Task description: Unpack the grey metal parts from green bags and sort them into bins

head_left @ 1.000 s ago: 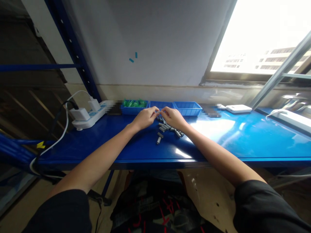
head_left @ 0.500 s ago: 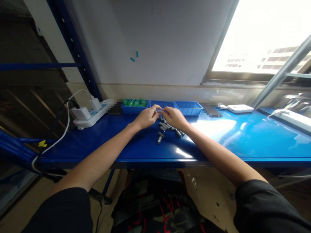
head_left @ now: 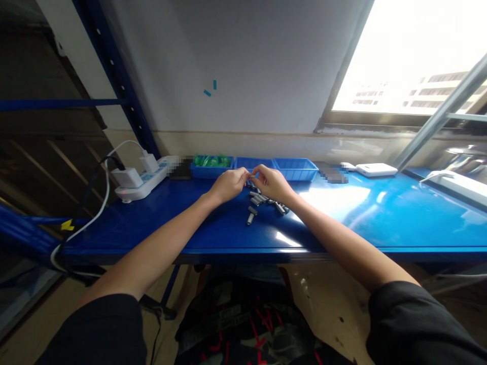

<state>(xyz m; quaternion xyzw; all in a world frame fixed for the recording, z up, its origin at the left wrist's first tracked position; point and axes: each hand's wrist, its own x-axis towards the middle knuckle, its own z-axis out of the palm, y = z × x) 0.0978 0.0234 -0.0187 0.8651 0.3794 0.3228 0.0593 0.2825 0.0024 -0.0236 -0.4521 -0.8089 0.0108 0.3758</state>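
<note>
Fingertip to fingertip, my left hand [head_left: 230, 184] and my right hand [head_left: 272, 182] meet above the blue table. Between them is a small metal cylinder [head_left: 252, 176], pinched from both sides and mostly hidden by the fingers. Beneath and in front of the hands lies a loose pile of short silvery metal cylinders [head_left: 259, 198]. One cylinder [head_left: 250, 219] lies a little apart, nearer the front edge. Just behind the hands stand a middle blue bin [head_left: 254, 162] and a right blue bin [head_left: 300, 172]; my right hand partly covers the middle one.
A left blue bin [head_left: 211, 172] holds green plastic pieces. Left of it are a dark blurred object [head_left: 181, 168] and a white power strip [head_left: 142, 186] with plugs and cables. A white box [head_left: 376, 170] lies at the right, by the wall under the window.
The left fingers have closed in more tightly around the small cylinder, and the right fingers have shifted slightly. Both arms and the pile stay nearly where they were.
</note>
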